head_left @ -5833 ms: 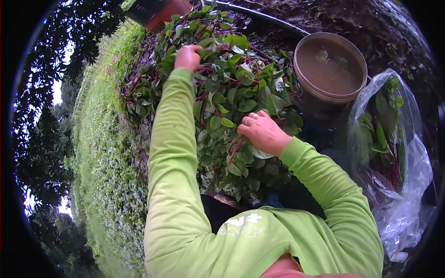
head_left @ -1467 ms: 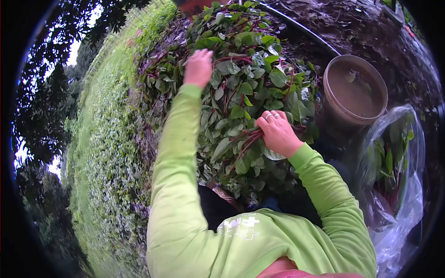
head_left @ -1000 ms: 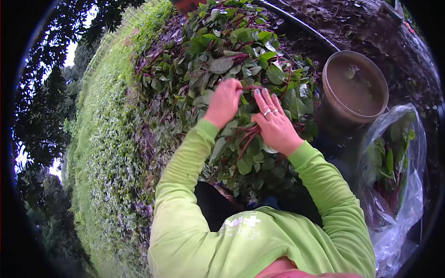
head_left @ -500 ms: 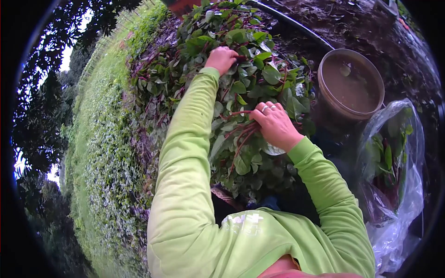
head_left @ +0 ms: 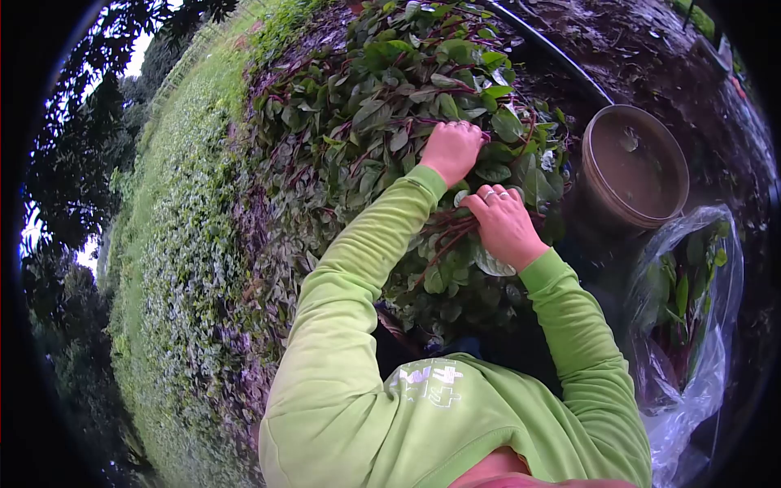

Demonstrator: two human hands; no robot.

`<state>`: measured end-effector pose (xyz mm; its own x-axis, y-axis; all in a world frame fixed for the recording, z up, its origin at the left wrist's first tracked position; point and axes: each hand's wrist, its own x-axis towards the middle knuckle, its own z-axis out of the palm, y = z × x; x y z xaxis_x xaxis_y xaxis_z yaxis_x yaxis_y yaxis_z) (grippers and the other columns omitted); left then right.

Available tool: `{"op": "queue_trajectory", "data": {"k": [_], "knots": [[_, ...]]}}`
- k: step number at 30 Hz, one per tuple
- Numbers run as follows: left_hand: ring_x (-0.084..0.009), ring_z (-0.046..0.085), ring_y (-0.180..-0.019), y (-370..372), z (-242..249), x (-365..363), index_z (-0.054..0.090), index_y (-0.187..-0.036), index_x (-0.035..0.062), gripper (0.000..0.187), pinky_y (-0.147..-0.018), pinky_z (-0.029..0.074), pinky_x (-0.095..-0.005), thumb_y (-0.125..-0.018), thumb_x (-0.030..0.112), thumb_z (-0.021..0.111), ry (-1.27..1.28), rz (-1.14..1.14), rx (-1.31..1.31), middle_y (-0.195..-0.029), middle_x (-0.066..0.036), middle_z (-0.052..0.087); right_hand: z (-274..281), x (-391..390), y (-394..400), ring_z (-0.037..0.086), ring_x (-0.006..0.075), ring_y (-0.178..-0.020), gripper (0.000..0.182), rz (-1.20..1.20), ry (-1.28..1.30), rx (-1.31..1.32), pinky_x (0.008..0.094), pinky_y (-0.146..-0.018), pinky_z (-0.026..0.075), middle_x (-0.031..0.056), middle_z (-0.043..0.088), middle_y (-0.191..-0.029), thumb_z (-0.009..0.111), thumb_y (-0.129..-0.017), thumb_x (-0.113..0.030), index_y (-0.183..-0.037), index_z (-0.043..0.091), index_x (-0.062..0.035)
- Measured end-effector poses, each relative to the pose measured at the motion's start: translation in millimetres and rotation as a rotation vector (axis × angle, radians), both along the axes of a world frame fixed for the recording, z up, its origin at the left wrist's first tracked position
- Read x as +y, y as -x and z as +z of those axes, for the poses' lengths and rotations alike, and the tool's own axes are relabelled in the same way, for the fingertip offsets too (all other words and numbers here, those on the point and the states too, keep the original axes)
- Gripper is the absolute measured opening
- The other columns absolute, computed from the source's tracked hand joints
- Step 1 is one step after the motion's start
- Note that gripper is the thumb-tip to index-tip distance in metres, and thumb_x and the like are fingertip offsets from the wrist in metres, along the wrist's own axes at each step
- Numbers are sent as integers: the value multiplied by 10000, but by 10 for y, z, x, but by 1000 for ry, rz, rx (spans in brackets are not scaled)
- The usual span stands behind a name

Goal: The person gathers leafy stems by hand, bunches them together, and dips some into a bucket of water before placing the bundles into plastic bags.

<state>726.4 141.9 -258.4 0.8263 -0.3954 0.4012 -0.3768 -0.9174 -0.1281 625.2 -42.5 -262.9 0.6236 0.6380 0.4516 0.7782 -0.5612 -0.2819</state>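
A big heap of red-stemmed leafy greens (head_left: 370, 114), which look like Malabar spinach, lies in front of me. My right hand (head_left: 508, 228), with rings on its fingers, is closed around a bunch of red stems (head_left: 447, 234); the cut ends point left and the leaves hang below. Just above and to the left, my left hand (head_left: 453, 152) is closed over the heap. A purplish stem (head_left: 486, 137) shows at its fingertips, the rest being hidden by the hand and leaves.
To the right stands a round bucket (head_left: 598, 191) of murky brown water with a leaf floating in it. Nearer me, a clear plastic bag (head_left: 708, 382) contains more greens. A dark pole or hose (head_left: 553, 53) runs behind the bucket. Grass and low plants (head_left: 175, 268) cover the left side.
My left hand has moved right and toward me, closer to my right hand. My right hand still holds the stems. The whole view has shifted slightly.
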Motion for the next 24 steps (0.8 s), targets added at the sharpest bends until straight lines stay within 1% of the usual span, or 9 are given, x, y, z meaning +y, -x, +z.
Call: {"op": "queue_trajectory", "data": {"k": [6, 9, 13, 15, 17, 18, 19, 20, 24], "knots": [[-304, 658, -868, 163, -140, 26, 680, -781, 73, 232, -797, 492, -466, -909, 233, 571, 83, -70, -64, -847, -111, 690, -17, 26, 47, 594, 272, -1050, 296, 9, 1, -4, 413, -896, 418, 80, 619, -1042, 580, -840, -61, -1125, 636, -114], [-298, 658, -851, 242, -203, -6, 689, -773, 91, 230, -806, 490, -466, -907, 237, 572, 43, 30, -26, -840, -91, 695, -48, 59, 47, 597, 275, -1045, 304, 4, -2, -28, 418, -888, 422, 81, 619, -1034, 586, -835, -59, -1128, 637, -119], [-302, 680, -802, 426, -150, 157, 678, -886, 111, 214, -681, 535, -471, -934, 278, 553, 136, 6, -148, -882, -79, 688, -48, 66, 46, 597, 280, -1041, 305, 12, 20, -12, 417, -875, 421, 82, 622, -1033, 588, -838, -55, -1131, 639, -122], [-312, 656, -705, 785, 180, 512, 616, -847, 114, 261, -608, 545, -440, -1016, 280, 508, 432, 268, -284, -829, -110, 628, -22, 31, 52, 597, 283, -1040, 301, 13, 21, 7, 415, -870, 420, 82, 622, -1035, 589, -840, -54, -1130, 638, -117], [-329, 645, -713, 1038, 272, 1256, 620, -907, 95, 242, -617, 530, -466, -1014, 303, 555, 308, 652, -462, -833, -116, 632, -38, 25, 50, 596, 284, -1046, 296, 3, -33, 0, 411, -866, 418, 82, 624, -1038, 592, -841, -56, -1129, 635, -110], [-340, 655, -840, 1197, 404, 1571, 654, -1035, 72, 256, -717, 531, -505, -979, 320, 624, 424, 890, -433, -965, -139, 648, -53, 18, 40, 596, 284, -1049, 294, -2, -61, -4, 410, -864, 418, 81, 624, -1039, 593, -842, -57, -1128, 634, -107], [-361, 611, -1072, 1298, 288, 1915, 671, -1140, 53, 329, -879, 479, -546, -917, 292, 711, 136, 1111, -535, -1180, -171, 613, -72, 9, 29, 593, 282, -1048, 285, -3, -66, -10, 410, -859, 417, 81, 621, -1042, 596, -843, -63, -1122, 634, -103], [-359, 474, -1324, 1299, 5, 2276, 628, -1328, 97, 473, -1073, 354, -550, -899, 272, 728, 104, 1089, -537, -1396, -179, 517, -83, 17, 6, 590, 281, -1047, 277, -2, -73, -17, 410, -853, 416, 81, 619, -1044, 599, -844, -68, -1116, 634, -98], [-359, 421, -1393, 878, 379, 1301, 631, -1335, 153, 491, -1143, 296, -556, -864, 236, 740, 163, 332, -296, -1473, -153, 481, -84, 104, -104, 544, 319, -1233, 222, -18, -33, 76, 435, -934, 427, 137, 588, -1274, 591, -865, -72, -1083, 633, -83]]}}
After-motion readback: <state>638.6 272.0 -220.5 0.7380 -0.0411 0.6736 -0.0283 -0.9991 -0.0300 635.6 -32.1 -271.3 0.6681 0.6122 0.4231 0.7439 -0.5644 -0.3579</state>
